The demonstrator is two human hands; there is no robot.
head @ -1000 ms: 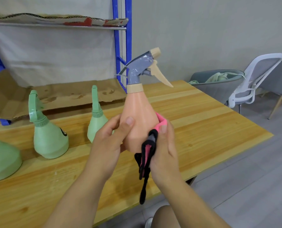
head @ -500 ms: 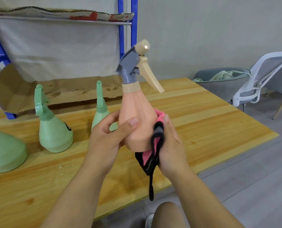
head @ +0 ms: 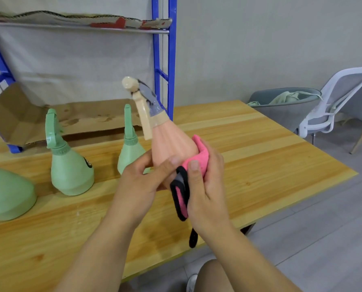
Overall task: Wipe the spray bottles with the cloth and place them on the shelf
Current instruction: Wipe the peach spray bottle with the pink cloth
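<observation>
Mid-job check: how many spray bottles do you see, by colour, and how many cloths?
Green spray bottles: 3, on the table.
Peach spray bottle: 1, held by the left hand.
Pink cloth: 1, in the right hand, against the peach bottle.
Total: 5.

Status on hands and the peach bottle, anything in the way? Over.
Left hand grips peach bottle, tilted, off the table. Right hand presses pink cloth to its side. Green bottles stand at left, not in the way.
</observation>
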